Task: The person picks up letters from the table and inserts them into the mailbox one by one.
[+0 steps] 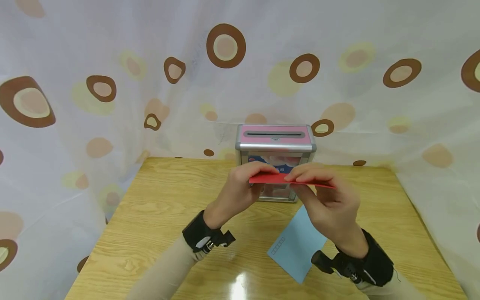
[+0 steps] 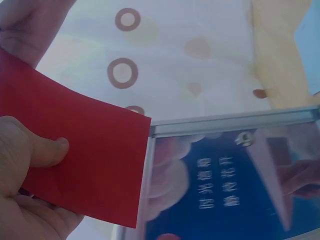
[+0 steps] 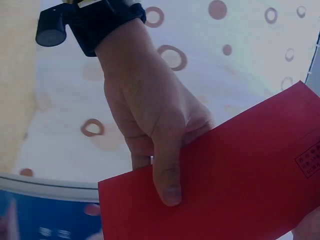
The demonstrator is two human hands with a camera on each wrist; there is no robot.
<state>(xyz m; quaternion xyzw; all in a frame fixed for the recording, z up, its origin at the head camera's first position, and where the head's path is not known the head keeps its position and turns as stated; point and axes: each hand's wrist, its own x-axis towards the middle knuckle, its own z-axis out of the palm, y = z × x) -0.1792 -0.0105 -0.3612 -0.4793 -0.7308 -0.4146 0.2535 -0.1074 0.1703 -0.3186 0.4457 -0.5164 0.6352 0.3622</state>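
Both hands hold a red envelope (image 1: 270, 179) up in front of the box, and from the head it is seen nearly edge-on. My left hand (image 1: 241, 187) grips its left part. My right hand (image 1: 331, 204) pinches the right part, fingers on top and thumb below. Seen from the right wrist, a thumb presses flat on the red envelope (image 3: 240, 165), which has a small printed block near its edge. Behind stands a silver-framed box (image 1: 275, 147) with a pink top and a slot (image 1: 275, 134); the envelope and hands hide part of its front.
A light blue envelope (image 1: 296, 246) with a row of small printed squares lies on the wooden table (image 1: 180, 187), partly under the right hand in this view. A white curtain (image 1: 150, 37) patterned with brown rings hangs behind and on both sides.
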